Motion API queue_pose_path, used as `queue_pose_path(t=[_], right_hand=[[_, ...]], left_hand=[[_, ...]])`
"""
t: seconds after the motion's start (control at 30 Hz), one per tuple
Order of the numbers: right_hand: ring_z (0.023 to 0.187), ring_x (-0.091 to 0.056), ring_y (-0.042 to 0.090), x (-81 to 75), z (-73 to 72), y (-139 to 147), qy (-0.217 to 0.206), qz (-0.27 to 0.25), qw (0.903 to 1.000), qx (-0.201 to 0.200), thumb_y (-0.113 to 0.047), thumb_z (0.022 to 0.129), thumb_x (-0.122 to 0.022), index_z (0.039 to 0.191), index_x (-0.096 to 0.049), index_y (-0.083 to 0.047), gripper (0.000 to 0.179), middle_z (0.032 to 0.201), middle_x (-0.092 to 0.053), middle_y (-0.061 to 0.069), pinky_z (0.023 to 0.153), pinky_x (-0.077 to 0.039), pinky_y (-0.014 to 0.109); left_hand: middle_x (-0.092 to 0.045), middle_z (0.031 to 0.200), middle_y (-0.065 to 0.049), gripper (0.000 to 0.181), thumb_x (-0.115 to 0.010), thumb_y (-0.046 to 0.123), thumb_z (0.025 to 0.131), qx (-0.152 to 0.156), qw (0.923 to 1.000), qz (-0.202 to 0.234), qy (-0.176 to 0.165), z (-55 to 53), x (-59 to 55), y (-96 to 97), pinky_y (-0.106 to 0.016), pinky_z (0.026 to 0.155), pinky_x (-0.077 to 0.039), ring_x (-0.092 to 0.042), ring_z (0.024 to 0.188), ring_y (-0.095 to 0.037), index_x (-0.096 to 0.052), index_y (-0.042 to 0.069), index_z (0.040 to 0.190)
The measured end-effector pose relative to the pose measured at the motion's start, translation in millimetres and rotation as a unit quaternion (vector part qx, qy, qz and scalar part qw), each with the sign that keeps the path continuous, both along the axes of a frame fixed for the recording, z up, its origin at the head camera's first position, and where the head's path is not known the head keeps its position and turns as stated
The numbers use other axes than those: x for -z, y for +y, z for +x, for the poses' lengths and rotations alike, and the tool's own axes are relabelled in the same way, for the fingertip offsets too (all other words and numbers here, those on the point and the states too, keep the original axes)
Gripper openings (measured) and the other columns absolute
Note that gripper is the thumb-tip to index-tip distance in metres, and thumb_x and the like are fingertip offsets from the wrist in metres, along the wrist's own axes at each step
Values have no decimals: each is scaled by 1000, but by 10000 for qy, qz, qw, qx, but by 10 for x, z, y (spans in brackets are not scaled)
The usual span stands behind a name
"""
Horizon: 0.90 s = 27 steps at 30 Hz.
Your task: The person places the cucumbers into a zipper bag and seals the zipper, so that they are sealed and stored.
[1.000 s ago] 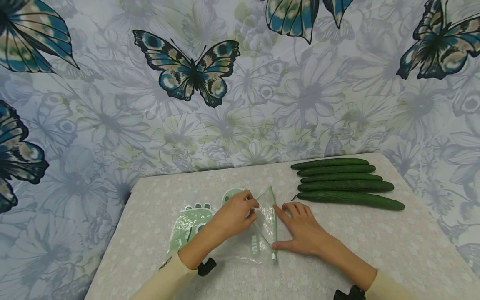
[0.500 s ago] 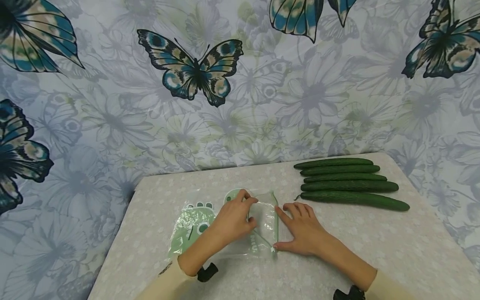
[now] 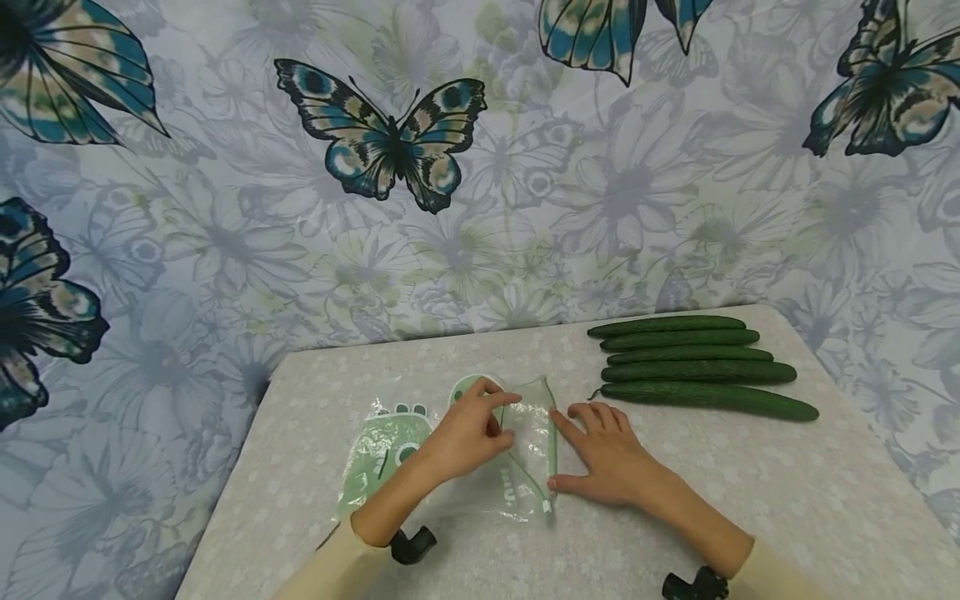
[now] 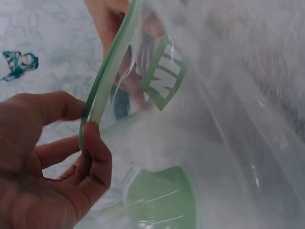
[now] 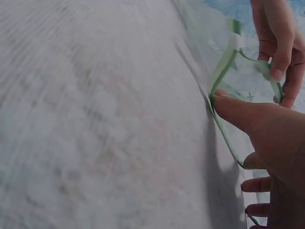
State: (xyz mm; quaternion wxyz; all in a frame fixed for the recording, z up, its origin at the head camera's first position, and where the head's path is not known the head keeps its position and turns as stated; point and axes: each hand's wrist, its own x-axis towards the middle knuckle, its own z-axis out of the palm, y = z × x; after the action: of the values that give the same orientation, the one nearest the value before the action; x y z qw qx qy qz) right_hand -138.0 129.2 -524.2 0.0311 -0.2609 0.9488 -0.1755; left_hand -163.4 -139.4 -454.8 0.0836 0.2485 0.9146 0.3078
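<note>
A: How far along is the clear bag (image 3: 480,493)?

B: Lies on the table (image 3: 615,560), mouth toward the person's right. Green rim (image 4: 106,78) already parted: one lip lifted, the other down by the table. White slider (image 3: 547,506) at the near corner, where the lips appear to meet. No contents seen, though a forearm hides part. Five cucumbers (image 3: 697,372) in a row, farther right, all outside the bag

A: And left undone?

B: My judgement: opening well under way, gap only partly wide; lips could part further

A: Hands?

B: Left hand (image 3: 467,433) reaches over the bag, raised, thumb and forefinger closed in a pinch on the lifted lip. Right hand (image 3: 611,462) low, palm down, fingers spread; nothing grasped. Its thumb (image 5: 238,112) rests at the lower lip, the forefinger touching farther along. Forearms come in from either side, the bag's mouth between the hands
</note>
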Motion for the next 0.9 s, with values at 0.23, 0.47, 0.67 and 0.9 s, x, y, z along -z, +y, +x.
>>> queue_pose_path(t=[0.23, 0.47, 0.67, 0.9], right_hand=[[146, -42, 38, -24, -27, 125, -31, -294, 9995, 90, -70, 100, -60, 168, -40, -22, 86, 160, -49, 11, 115, -38, 67], [141, -44, 35, -109, -53, 614, 396, -948, 9939, 388, -53, 104, -66, 162, -50, -21, 68, 157, -55, 9, 110, -41, 68], [137, -52, 33, -177, -20, 1174, 759, -1414, 9851, 617, -32, 101, -77, 151, -61, -15, 55, 146, -62, 7, 107, -45, 63], [118, -57, 22, -213, 65, 1828, 996, -1329, 9781, 1253, -28, 99, -79, 146, -65, -16, 50, 142, -64, 7, 74, -52, 33]], left_hand=[[-57, 131, -20, 52, -75, 8, 98, 122, 9939, 895, -628, -105, 180, 7, -20, 83, -60, -69, 90, -9, -64, 5, 148], [-57, 132, -20, 54, -73, 6, 96, 166, 9918, 1100, -630, -142, 199, 22, -20, 83, -60, -69, 91, -11, -64, 6, 149], [-58, 134, -20, 53, -75, 7, 96, 173, 9900, 1242, -646, -151, 189, 21, -19, 83, -60, -69, 91, -11, -65, 9, 148], [-58, 134, -22, 53, -74, 2, 95, 57, 9839, 1551, -883, -163, 231, 2, -19, 83, -58, -69, 88, -11, -65, 10, 146]])
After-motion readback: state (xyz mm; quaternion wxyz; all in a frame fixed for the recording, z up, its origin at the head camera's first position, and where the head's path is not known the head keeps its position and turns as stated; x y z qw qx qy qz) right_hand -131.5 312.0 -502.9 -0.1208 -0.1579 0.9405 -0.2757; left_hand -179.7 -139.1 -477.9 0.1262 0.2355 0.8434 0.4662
